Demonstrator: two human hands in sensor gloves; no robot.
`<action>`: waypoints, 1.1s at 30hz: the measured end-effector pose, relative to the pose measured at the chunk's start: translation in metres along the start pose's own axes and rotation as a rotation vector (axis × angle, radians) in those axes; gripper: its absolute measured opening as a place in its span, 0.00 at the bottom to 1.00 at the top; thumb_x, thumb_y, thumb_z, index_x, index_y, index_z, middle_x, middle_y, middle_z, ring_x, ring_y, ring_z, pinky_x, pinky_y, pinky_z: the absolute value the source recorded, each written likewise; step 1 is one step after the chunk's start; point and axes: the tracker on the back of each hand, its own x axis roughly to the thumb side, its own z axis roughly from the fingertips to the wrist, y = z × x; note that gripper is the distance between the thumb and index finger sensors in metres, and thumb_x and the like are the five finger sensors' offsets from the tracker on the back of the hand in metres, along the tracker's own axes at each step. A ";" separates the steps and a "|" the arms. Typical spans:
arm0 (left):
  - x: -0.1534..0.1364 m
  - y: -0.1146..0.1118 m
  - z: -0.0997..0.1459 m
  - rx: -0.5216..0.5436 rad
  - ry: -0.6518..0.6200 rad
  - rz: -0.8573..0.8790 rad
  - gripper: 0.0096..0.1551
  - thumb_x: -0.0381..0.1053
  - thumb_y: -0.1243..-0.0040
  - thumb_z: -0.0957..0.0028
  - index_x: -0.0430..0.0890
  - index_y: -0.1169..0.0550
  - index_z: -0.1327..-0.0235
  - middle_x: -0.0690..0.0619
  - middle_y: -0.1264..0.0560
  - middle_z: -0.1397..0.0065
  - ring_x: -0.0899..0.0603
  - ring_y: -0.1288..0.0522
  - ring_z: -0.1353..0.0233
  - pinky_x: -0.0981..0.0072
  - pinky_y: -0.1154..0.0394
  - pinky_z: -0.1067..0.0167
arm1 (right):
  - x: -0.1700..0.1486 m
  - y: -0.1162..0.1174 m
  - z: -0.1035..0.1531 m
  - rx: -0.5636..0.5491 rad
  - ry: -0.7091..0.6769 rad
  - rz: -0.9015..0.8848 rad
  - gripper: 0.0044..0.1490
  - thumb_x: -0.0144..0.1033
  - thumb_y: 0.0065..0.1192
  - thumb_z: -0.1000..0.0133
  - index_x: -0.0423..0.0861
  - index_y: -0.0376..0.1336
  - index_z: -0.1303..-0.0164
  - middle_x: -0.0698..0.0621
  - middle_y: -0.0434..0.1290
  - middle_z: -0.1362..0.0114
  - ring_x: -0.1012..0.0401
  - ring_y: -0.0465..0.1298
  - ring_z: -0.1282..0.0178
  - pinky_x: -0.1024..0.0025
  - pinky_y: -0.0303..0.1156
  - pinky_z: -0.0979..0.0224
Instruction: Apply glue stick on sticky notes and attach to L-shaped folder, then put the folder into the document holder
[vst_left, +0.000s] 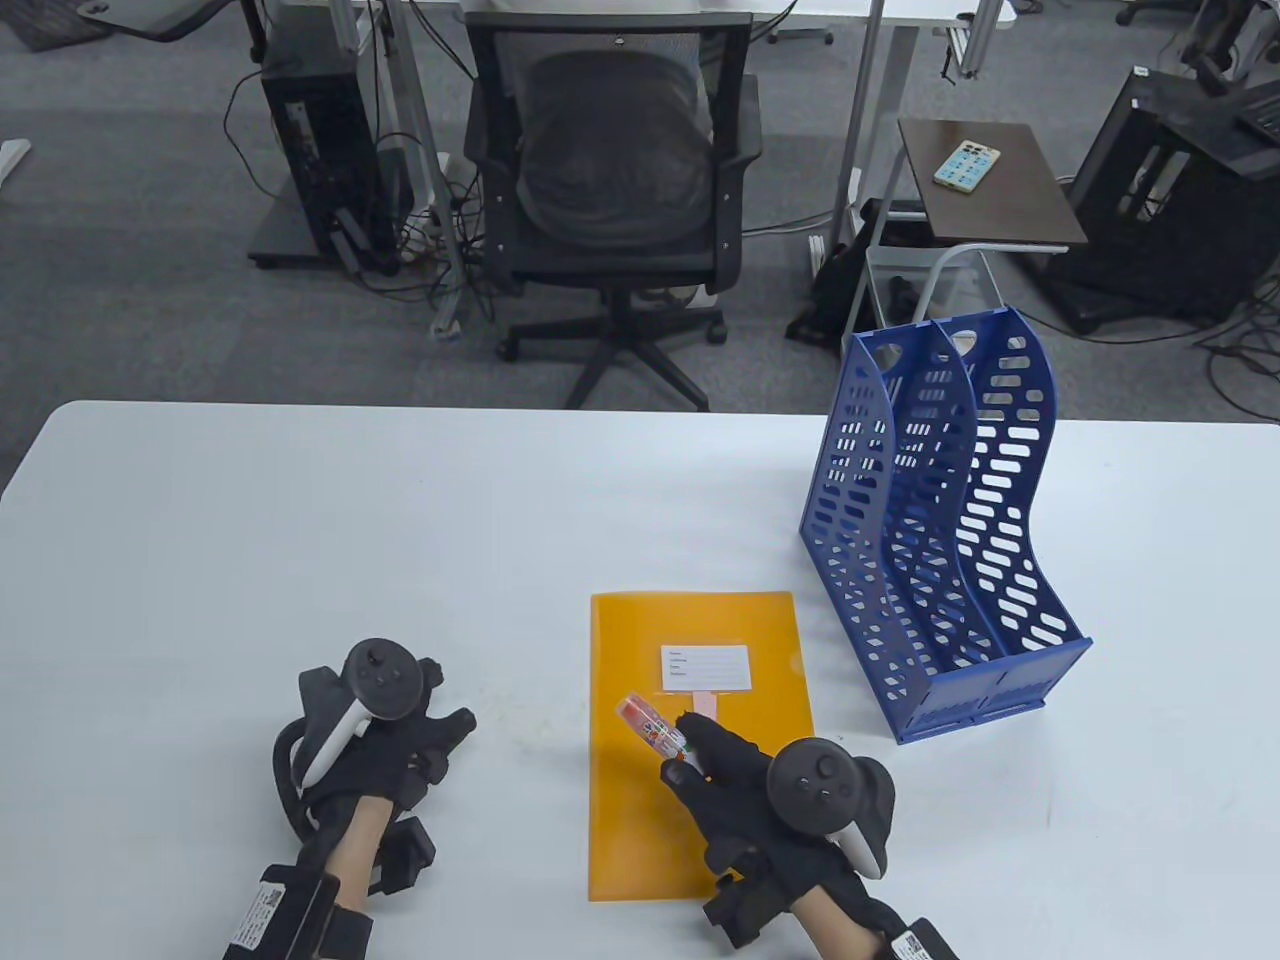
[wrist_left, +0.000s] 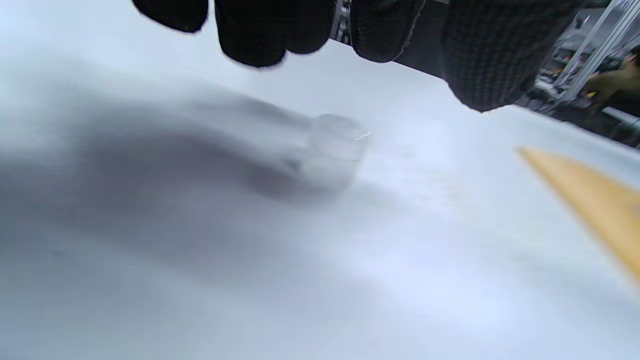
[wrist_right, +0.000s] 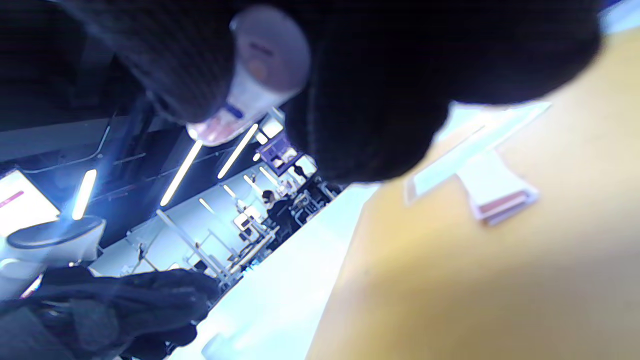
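Right hand (vst_left: 745, 775) is gripping the small clear glue stick (vst_left: 652, 728), lying over the orange L-shaped plastic folder (vst_left: 640, 820) on the white counter (vst_left: 300, 520). Left hand (vst_left: 395, 725) is resting relaxed at 9 o'clock. Blue perforated document holder (vst_left: 940, 530) is standing at 2 o'clock.

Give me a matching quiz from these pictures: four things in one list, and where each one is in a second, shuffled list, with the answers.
1. glue stick
2. folder
3. document holder
4. clear cap

A. flat on the table, a white label on it
B. on the table under the left hand
C. held in the right hand
D. standing right of the folder

Pairs: 1-C, 2-A, 3-D, 4-B
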 end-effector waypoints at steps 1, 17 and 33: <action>0.000 -0.005 -0.002 -0.006 0.012 -0.040 0.45 0.67 0.34 0.49 0.53 0.36 0.21 0.41 0.39 0.19 0.38 0.29 0.28 0.34 0.36 0.30 | 0.000 0.001 0.000 0.006 -0.002 0.007 0.40 0.47 0.68 0.48 0.33 0.66 0.34 0.38 0.78 0.43 0.53 0.84 0.65 0.59 0.80 0.65; 0.024 -0.006 0.002 0.002 -0.124 0.160 0.32 0.59 0.42 0.44 0.44 0.26 0.32 0.45 0.21 0.38 0.43 0.18 0.46 0.39 0.27 0.38 | 0.002 0.004 -0.001 0.043 -0.013 0.028 0.40 0.47 0.67 0.47 0.34 0.65 0.33 0.37 0.78 0.42 0.53 0.84 0.64 0.58 0.80 0.63; 0.088 0.011 0.037 -0.220 -0.596 0.689 0.32 0.58 0.51 0.41 0.37 0.21 0.38 0.44 0.15 0.50 0.45 0.15 0.57 0.42 0.23 0.43 | 0.005 0.001 -0.001 0.086 -0.072 -0.173 0.38 0.46 0.63 0.46 0.40 0.63 0.28 0.38 0.75 0.37 0.52 0.84 0.60 0.57 0.80 0.60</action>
